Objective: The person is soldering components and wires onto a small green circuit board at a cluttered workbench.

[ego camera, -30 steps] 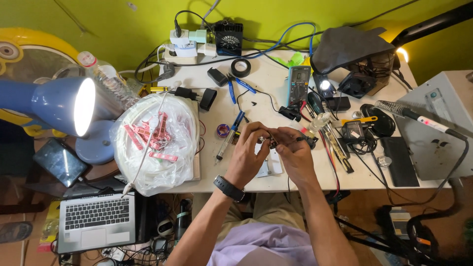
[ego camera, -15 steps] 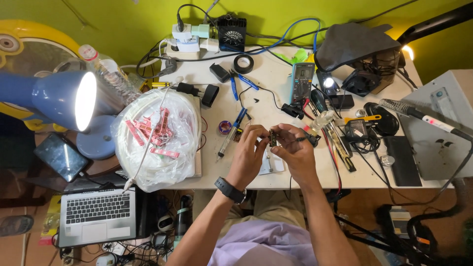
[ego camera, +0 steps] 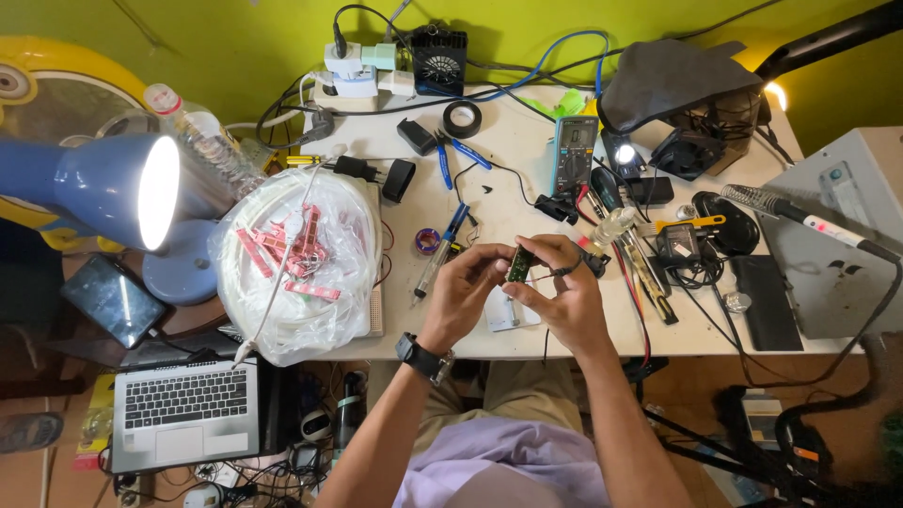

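- Head view: left hand [ego camera: 464, 287] and right hand [ego camera: 564, 293] both pinch a small green circuit board [ego camera: 518, 264] above the white table [ego camera: 527, 179].
- Multimeter [ego camera: 574, 153] lies beyond, well apart.

Bright, even light fills the scene; the lit blue dome-shaded desk lamp [ego camera: 103, 193] at nine o'clock blows out to white glare; a second lamp glows at two o'clock; the cluttered white counter [ego camera: 508, 165] is sharp with soft short shadows; edges bow outward; the floor below lies dimmer.
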